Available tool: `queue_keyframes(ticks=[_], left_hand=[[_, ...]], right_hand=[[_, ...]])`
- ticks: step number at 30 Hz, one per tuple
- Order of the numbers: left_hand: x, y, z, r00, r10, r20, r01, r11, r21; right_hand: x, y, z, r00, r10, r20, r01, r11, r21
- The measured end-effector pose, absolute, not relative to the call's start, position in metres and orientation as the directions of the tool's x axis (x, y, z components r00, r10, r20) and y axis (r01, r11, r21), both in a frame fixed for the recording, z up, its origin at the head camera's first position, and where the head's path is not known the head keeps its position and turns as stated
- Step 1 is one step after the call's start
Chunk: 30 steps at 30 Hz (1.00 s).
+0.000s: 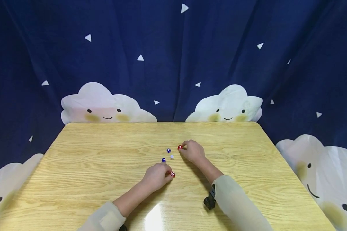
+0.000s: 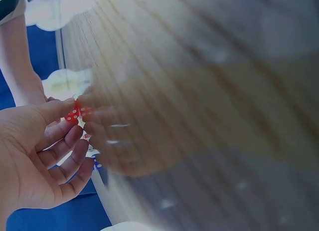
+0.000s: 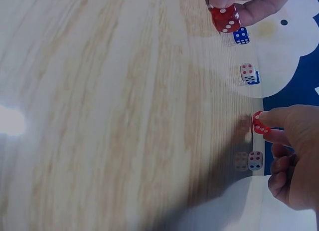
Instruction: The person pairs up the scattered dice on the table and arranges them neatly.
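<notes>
My left hand (image 1: 157, 176) pinches a red die (image 1: 172, 174) with white dots between thumb and fingertips, low over the table. Farther off and to the right, my right hand (image 1: 193, 150) pinches another red die (image 1: 180, 147). A blue die (image 1: 169, 150) and a white die (image 1: 172, 157) lie between the hands, and a second blue die (image 1: 163, 159) is just beyond my left knuckles. In the right wrist view, a white die (image 3: 255, 161) sits near my right hand (image 3: 294, 156); that hand covers it in the head view.
The wooden table (image 1: 89, 160) reaches back to a dark blue curtain (image 1: 167, 32) printed with clouds and white triangles. A black wrist camera (image 1: 210, 199) hangs under the right sleeve (image 1: 240, 202). Light glares off the tabletop near the front.
</notes>
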<state>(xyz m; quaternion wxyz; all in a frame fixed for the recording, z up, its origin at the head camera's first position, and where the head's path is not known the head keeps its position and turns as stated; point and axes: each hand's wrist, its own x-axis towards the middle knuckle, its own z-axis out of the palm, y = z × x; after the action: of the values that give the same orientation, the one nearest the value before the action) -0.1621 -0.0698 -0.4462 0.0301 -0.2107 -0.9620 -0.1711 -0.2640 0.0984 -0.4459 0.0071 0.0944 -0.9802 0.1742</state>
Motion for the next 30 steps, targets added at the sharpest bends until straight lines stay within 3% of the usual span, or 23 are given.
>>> queue_keyframes(ticks=[30], left_hand=[[-0.161, -0.07, -0.447, -0.905, 0.402, 0.141, 0.426, 0.85, 0.309]], right_hand=[[-0.24, 0.121, -0.437, -0.935, -0.34, 0.1, -0.354, 0.873, -0.335]])
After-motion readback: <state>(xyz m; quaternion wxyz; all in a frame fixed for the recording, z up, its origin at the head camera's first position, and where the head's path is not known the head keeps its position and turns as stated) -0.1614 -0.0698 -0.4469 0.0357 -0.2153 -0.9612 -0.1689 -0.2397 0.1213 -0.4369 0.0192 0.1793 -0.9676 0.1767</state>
